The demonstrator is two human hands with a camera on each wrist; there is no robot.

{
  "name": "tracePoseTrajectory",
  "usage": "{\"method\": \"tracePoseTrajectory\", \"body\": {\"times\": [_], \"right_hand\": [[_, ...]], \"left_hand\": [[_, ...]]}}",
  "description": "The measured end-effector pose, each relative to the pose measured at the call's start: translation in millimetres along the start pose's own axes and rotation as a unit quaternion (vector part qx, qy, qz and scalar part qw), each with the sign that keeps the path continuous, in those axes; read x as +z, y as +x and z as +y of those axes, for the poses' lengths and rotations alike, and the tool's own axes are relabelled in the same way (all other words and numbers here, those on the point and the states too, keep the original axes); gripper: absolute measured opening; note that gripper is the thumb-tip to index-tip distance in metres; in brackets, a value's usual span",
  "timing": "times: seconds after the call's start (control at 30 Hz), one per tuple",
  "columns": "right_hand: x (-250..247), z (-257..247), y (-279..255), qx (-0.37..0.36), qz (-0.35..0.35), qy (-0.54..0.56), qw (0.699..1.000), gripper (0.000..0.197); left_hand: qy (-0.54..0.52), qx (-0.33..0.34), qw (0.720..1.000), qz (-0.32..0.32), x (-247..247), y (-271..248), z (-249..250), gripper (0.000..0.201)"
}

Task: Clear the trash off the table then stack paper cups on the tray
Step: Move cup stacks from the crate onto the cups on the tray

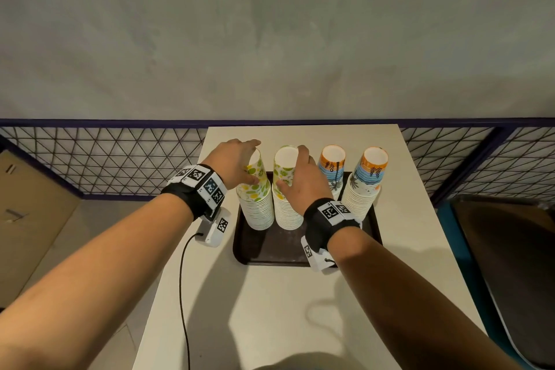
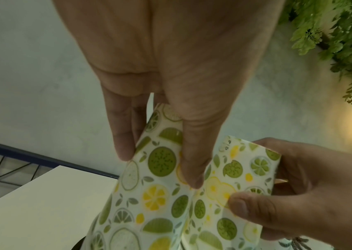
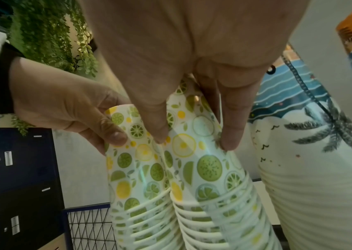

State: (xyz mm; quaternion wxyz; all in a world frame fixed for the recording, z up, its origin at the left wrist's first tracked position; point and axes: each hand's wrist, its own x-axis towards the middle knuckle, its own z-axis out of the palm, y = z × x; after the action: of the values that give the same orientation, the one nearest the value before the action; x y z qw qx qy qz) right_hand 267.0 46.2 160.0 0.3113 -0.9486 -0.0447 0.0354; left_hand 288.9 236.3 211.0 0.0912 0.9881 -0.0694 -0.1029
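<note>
My left hand (image 1: 237, 164) gripped the top cup of the left citrus stack (image 1: 255, 195), thumb on its near side and fingers (image 2: 125, 135) curled round the far side up by the top. My right hand (image 1: 303, 179) did the same on the second citrus stack (image 1: 286, 189), thumb low on the print and fingertips hooked over the upturned base. The wrist views showed both top cups leaning in until they touched each other, pinched between thumb and fingers.

All four stacks stood upside down along the far part of the tray (image 1: 270, 252): the two citrus ones on the left, then two beach stacks (image 1: 365, 186) to the right, apart from my hands. The tray sat toward the far end of the table (image 1: 270, 309), whose near part showed no trash. A mesh fence (image 1: 120, 156) ran behind, and a dark bin (image 1: 510, 264) stood to the right.

I judged the clearing done and the stacking nearly finished; this step looked like seating or straightening the two citrus stacks. The next move would call for easing each top cup square onto its pile, then letting go gently, since tall nested columns could tip into one another.
</note>
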Motion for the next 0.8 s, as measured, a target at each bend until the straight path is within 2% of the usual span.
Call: {"method": "tracePoseTrajectory", "body": {"times": [0.2,0.33,0.43,0.5,0.57,0.63,0.7,0.8], "right_hand": [[-5,-3,-1,0.003,-0.015,-0.007,1.000,0.096],[-25,-7,-15,-0.038,-0.010,-0.028,0.999,0.101],[-54,-1,-24,-0.083,0.074,-0.014,0.994,0.076],[-75,12,-21,-0.108,0.142,-0.005,0.984,0.057],[-91,28,-12,-0.123,0.157,-0.052,0.979,0.052],[-98,40,-1,-0.120,0.080,-0.161,0.976,0.064],[-96,47,9,-0.122,-0.020,-0.260,0.958,0.076],[-87,48,22,-0.133,-0.101,-0.323,0.932,0.080]], "left_hand": [[-0.041,-0.003,0.999,-0.002,-1,-5,1,0.093],[-0.082,-0.001,0.997,0.002,0,-8,4,0.113],[-0.070,0.021,0.997,0.035,-4,-5,12,0.120],[-0.050,0.052,0.996,0.058,-8,-2,20,0.118],[-0.032,0.087,0.994,0.058,-11,0,31,0.113],[0.000,0.112,0.993,0.044,-12,3,44,0.108],[0.050,0.122,0.991,0.024,-9,7,56,0.106],[0.094,0.114,0.989,-0.006,-5,14,67,0.100]]}}
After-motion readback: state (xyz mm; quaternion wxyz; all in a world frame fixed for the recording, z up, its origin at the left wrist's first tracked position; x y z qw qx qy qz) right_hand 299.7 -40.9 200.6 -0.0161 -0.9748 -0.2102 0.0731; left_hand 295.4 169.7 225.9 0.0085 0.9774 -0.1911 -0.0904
